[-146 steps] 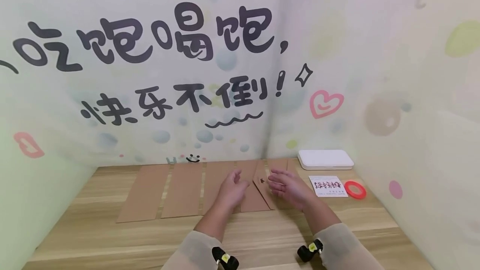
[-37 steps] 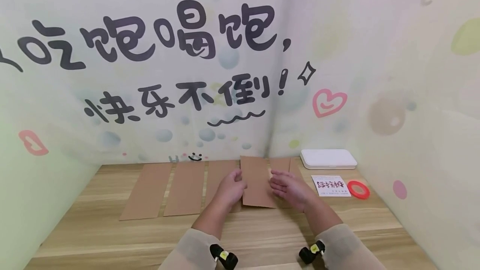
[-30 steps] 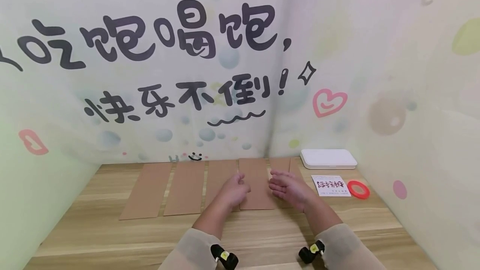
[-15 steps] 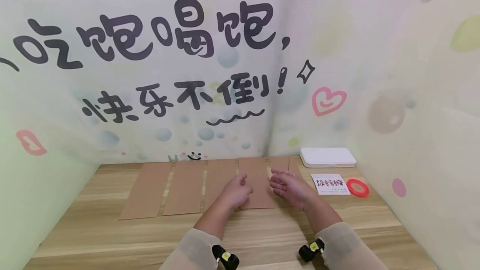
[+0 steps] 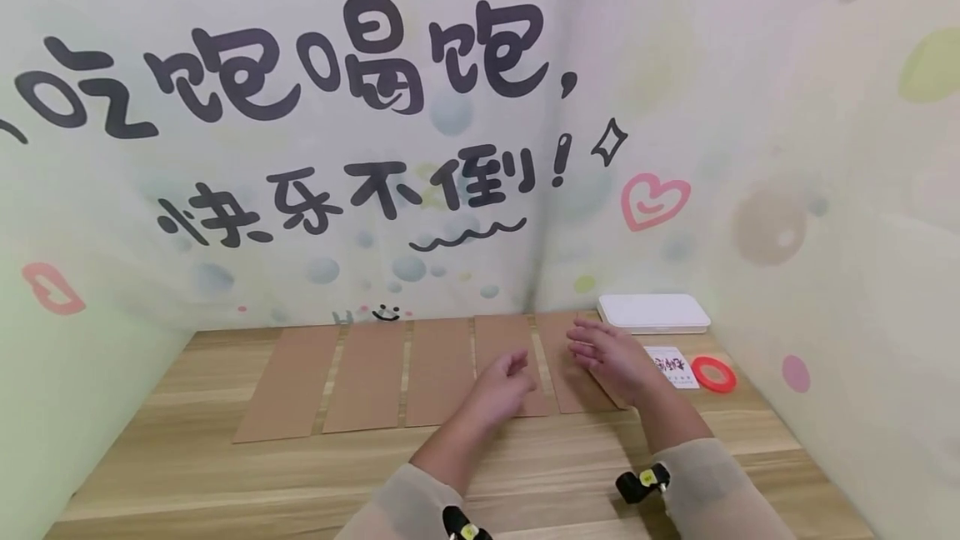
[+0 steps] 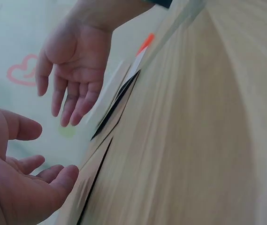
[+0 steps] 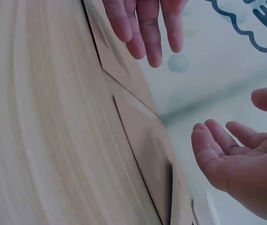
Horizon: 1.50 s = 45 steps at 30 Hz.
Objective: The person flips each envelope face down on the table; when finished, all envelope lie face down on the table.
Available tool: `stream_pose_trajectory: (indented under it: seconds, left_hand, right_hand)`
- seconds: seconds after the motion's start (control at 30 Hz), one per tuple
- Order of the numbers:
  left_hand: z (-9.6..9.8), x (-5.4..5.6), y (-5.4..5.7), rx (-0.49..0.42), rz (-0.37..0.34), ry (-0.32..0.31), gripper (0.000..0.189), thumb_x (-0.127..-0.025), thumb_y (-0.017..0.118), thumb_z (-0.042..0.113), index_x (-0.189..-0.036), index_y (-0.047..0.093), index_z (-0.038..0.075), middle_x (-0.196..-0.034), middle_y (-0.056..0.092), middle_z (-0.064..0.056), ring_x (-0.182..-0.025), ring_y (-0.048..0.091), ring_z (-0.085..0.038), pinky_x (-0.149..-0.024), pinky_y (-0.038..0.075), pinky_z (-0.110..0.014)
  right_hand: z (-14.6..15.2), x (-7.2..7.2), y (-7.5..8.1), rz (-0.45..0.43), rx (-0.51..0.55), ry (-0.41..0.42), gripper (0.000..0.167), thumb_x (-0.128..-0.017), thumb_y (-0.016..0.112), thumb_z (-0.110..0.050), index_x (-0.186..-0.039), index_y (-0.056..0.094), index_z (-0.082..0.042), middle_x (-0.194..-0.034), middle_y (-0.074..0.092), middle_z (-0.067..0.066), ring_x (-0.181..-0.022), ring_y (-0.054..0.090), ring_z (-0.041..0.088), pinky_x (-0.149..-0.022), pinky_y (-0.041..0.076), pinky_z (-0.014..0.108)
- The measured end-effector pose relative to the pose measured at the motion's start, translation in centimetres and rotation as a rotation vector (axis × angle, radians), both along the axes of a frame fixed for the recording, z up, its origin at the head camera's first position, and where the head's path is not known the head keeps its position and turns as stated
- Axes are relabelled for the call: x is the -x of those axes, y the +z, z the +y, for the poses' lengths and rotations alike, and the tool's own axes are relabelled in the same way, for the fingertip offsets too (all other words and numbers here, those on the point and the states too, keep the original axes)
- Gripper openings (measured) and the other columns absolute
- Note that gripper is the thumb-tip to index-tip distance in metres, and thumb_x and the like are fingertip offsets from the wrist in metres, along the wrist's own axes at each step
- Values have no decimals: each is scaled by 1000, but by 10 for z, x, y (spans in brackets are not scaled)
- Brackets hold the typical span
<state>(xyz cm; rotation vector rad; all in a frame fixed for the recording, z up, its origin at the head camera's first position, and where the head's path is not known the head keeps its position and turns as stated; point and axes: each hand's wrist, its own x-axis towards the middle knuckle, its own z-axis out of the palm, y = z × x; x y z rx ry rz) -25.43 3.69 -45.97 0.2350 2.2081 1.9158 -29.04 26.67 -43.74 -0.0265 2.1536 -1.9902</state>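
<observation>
Several brown cardboard pieces lie in a row on the wooden table, among them a far-left piece (image 5: 285, 386) and a middle piece (image 5: 438, 373). My left hand (image 5: 504, 386) hovers over the fourth piece (image 5: 497, 338), fingers loosely bent, nothing in its grasp. Over the fifth piece (image 5: 557, 357) is my right hand (image 5: 611, 361), its fingers extended and slightly bent. In the right wrist view, a cardboard edge (image 7: 176, 190) stands off that piece with a dark shadow beside it. Both palms face each other in the left wrist view, and neither visibly touches the cardboard.
A white flat case (image 5: 654, 313) stands against the back wall. Beside the right hand lies a printed white card (image 5: 678, 369), partly covered, and a red ring (image 5: 714, 374). A printed curtain wall (image 5: 300, 273) bounds the wooden table (image 5: 225, 473) behind.
Earlier, a marked flap on the fourth piece was tilted between my hands; it then swung over and that piece lay flat. Both hands have since moved right, uncovering more of the fifth piece.
</observation>
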Motion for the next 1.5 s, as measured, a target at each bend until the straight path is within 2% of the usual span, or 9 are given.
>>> stream_pose_trajectory:
  seconds: [0.17, 0.4, 0.6, 0.73, 0.9, 1.03, 1.13, 1.33, 1.5]
  left_hand:
    - [27, -9, -2, -70, 18, 34, 63, -94, 64, 10, -154, 51, 1, -159, 55, -20, -148, 52, -40, -120, 48, -53]
    - [55, -12, -1, -18, 20, 77, 62, -95, 70, 15, -153, 53, 4, -158, 57, -15, -147, 54, -39, -120, 48, -53]
    - [69, 7, 13, 96, 11, 85, 63, -94, 72, 21, -154, 55, 10, -161, 54, -17, -151, 49, -39, -125, 42, -56]
    - [72, 21, 16, 119, -31, 120, 66, -93, 70, 21, -156, 53, 11, -164, 51, -16, -152, 47, -37, -125, 40, -57]
    - [71, 27, 14, 88, -70, 155, 67, -92, 67, 17, -156, 51, 10, -165, 49, -17, -152, 47, -35, -125, 40, -57]
    - [68, 26, 10, 55, -86, 146, 67, -91, 71, 19, -155, 53, 10, -166, 48, -17, -153, 47, -37, -125, 41, -57]
    - [67, 24, 8, 26, -84, 132, 66, -89, 76, 23, -151, 57, 11, -163, 51, -18, -149, 51, -38, -123, 43, -57]
    - [69, 18, 7, -20, -68, 87, 68, -87, 82, 27, -149, 59, 10, -159, 54, -22, -139, 58, -37, -118, 48, -57]
    - [72, 11, 11, -39, -65, 34, 73, -89, 84, 30, -153, 56, 10, -163, 51, -19, -149, 49, -41, -123, 42, -60]
  right_hand:
    - [17, 0, -1, 6, -57, -16, 64, -115, 48, -30, -166, 28, 3, -166, 43, 30, -144, 59, 29, -121, 48, 42]
    - [35, -2, -7, -1, -87, -61, 63, -115, 47, -29, -167, 27, 2, -164, 44, 31, -145, 59, 32, -118, 48, 41]
    - [51, -1, -10, -33, -112, -87, 67, -115, 47, -36, -167, 27, 1, -166, 41, 29, -135, 65, 20, -117, 51, 36]
    - [57, 1, -10, -54, -114, -56, 70, -115, 45, -39, -167, 24, 2, -168, 39, 31, -138, 63, 23, -117, 52, 37]
    - [57, 0, -10, -88, -157, -30, 75, -115, 44, -46, -168, 23, 3, -167, 39, 32, -144, 58, 33, -114, 55, 38]
    - [54, 0, -13, -115, -157, -38, 82, -113, 46, -52, -167, 22, 5, -167, 38, 34, -149, 52, 41, -118, 52, 43]
    - [52, -1, -17, -129, -130, -67, 78, -113, 45, -50, -167, 24, 4, -167, 38, 35, -147, 54, 40, -116, 54, 40]
    - [57, -3, -17, -115, -42, -118, 68, -116, 42, -43, -168, 28, -2, -167, 39, 33, -127, 64, 23, -97, 58, 24]
    - [60, -6, -10, -88, 10, -104, 69, -114, 47, -43, -165, 31, 1, -161, 51, 24, -122, 65, 12, -100, 57, 22]
